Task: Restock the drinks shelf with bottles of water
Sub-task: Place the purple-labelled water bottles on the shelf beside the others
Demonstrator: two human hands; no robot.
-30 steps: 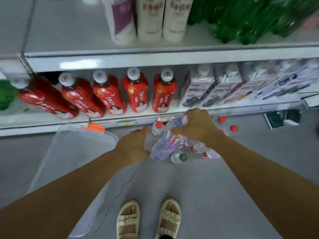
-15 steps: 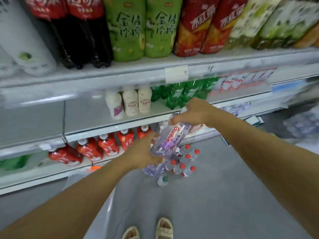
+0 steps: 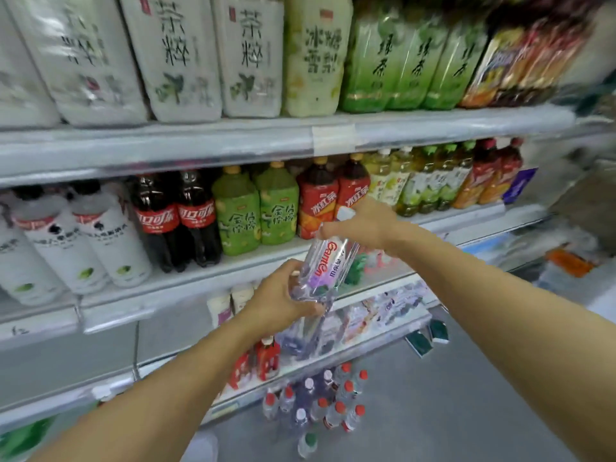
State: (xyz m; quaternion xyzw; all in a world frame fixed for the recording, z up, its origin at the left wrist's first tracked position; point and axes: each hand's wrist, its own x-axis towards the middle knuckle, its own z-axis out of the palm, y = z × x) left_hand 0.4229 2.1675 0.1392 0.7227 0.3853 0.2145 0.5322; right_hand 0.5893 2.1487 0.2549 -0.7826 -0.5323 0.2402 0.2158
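Note:
A clear water bottle (image 3: pixel 325 265) with a purple and white Ganten label is held tilted in front of the shelves, cap end up to the right. My right hand (image 3: pixel 365 223) grips its top near the white cap. My left hand (image 3: pixel 283 300) grips its base from below. A second clear bottle (image 3: pixel 311 331) seems to hang beneath the left hand, blurred. On the floor below stands a cluster of several water bottles (image 3: pixel 320 403) with red and white caps.
The drinks shelf (image 3: pixel 186 278) at hand height holds cola, green tea and red iced-tea bottles. Above, a shelf (image 3: pixel 233 141) carries large white and green bottles. Lower shelves hold small red and white drinks. Grey floor (image 3: pixel 466 395) lies to the right.
The view has swung upward from the floor to the upper shelves. Both hands have lifted the bottle from the floor cluster up to the level of the cola and tea shelf.

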